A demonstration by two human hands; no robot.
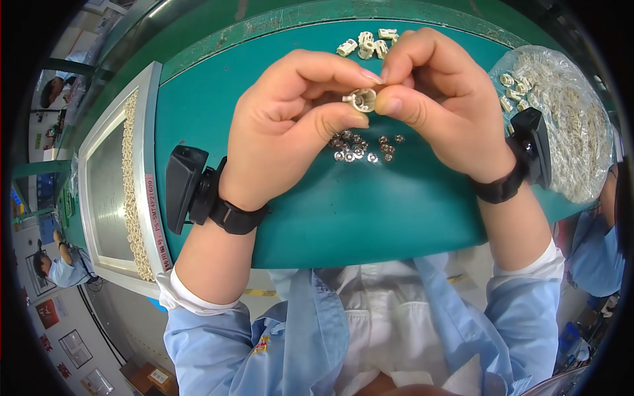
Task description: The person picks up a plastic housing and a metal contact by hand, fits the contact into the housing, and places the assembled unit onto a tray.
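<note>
Factory benches and other seated workers ring a teal work mat (370,211) where a person in a light blue smock assembles small parts. Both hands meet above the middle of the mat, pinching one cream plastic cap (362,99) between them. The left hand (284,125) closes thumb and forefinger narrowly on the cap's left side; the right hand (439,99) grips its right side the same way, fingertips (389,105) touching the rim, other fingers curled. What sits inside the cap is too small to tell. Just below the hands lies a scatter of small metal washers (363,146); finished cream caps (367,43) cluster at the mat's far edge, a clear bag of caps (568,125) sits right, a metal tray (109,178) left. Done well, the step seems to call for a steady, level cap and light, even pressure, so nothing slips onto the mat.
</note>
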